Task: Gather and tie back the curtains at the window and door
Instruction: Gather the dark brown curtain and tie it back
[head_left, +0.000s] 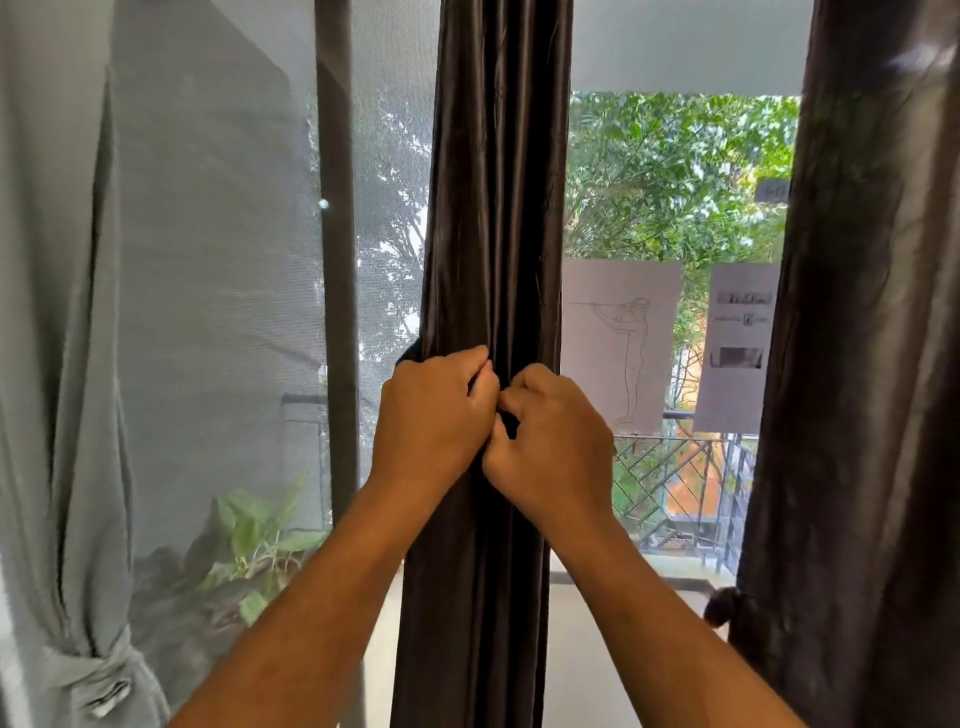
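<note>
A dark brown satin curtain (493, 208) hangs bunched in the middle of the head view, in front of the window. My left hand (434, 415) and my right hand (553, 441) meet at its front at mid height, fingers curled into the dark fabric. A dark strip of cloth sticks out to the left of the bundle, just above my left hand; whether it is a tie I cannot tell. A second dark curtain (857, 364) hangs at the right with a knotted tie (727, 608) low on its left edge. A grey curtain (57, 364) at the left is knotted near the bottom.
A dark vertical frame post (337, 260) stands between the mesh screen (218, 312) and the glass. Two paper sheets (621, 343) are stuck to the pane at the right. Outside are a metal railing (675, 493), trees and potted plants.
</note>
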